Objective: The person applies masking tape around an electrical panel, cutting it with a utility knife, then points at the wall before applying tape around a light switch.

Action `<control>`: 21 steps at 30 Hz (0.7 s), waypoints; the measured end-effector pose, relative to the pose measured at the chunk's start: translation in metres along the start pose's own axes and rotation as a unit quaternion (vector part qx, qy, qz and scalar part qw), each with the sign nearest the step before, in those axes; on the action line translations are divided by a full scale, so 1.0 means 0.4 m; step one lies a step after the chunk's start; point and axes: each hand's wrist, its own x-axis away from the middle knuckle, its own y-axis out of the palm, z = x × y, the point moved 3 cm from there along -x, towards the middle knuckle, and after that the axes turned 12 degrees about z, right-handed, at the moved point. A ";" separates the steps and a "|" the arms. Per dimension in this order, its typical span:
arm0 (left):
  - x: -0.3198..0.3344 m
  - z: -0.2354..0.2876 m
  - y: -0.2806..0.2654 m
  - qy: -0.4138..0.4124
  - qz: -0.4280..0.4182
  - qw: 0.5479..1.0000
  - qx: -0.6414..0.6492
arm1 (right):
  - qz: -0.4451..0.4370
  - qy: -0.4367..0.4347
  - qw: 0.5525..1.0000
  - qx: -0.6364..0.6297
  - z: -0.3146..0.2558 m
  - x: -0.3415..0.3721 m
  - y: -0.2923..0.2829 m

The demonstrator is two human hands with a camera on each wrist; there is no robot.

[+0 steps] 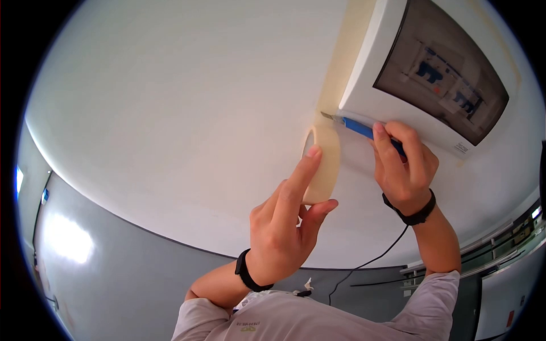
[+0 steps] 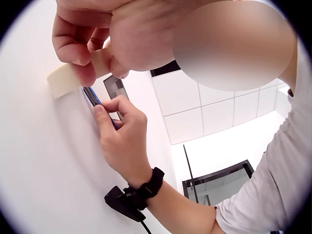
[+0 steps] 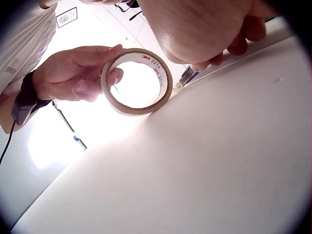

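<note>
Below the lower left corner of the box [image 1: 371, 57]: roll [image 1: 329, 165] of pale tape, held up at the wall [image 1: 199, 102], its hole seen face-on in the right wrist view.
Strip [image 1: 338, 62]: on the wall, running along the box's left edge and down past that corner to the roll.
Left hand [image 1: 281, 224]: fingers pinch the roll's ring, one of them reaching into the hole.
Right hand [image 1: 406, 170]: fingers curl round the blue knife [image 1: 358, 127], pinching its handle just under the box's lower edge.
Blade [image 1: 326, 115]: out of the knife, pointing left across the strip between corner and roll; whether it touches the tape I cannot tell.
Cut: seemingly the step in hand, to part the strip from the roll; the roll does not look free yet.
Blade's next move: calls, I judge, for tape held taut by the left hand and a light stroke across it, sparing the wall and box.
</note>
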 end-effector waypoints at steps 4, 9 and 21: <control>-0.001 0.003 0.000 -0.001 -0.004 1.000 -0.005 | 0.000 -0.007 1.000 -0.003 0.009 0.007 -0.006; -0.003 0.007 0.002 -0.008 0.001 1.000 -0.008 | -0.004 0.000 1.000 -0.002 0.017 0.016 -0.018; 0.000 0.020 0.002 -0.021 0.024 0.999 -0.012 | -0.012 0.023 1.000 -0.006 0.017 0.019 -0.028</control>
